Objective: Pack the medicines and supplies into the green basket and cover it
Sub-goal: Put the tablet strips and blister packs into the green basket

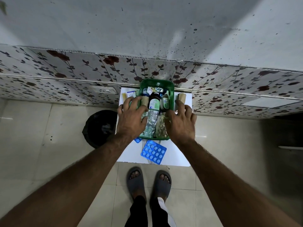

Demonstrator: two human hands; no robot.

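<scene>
The green basket (157, 83) stands on a small white table (173, 154) against the wall. It holds dark bottles (154, 102), silver pill strips (151, 119) and a tan bandage roll (145, 100). My left hand (131, 117) lies over the basket's left side with its fingers spread, and the thumb rests on the strips. My right hand (180, 120) lies over the right side, fingers spread on the rim and the table. A blue blister pack (153, 151) lies on the table in front of the basket. A second blue pack (137, 140) peeks out under the left wrist.
Another tan roll (182, 98) stands on the table to the right of the basket. Small boxes (129, 95) lie at the back left. A black bin (100, 128) sits on the floor left of the table. My sandalled feet (148, 182) are below the table's front edge.
</scene>
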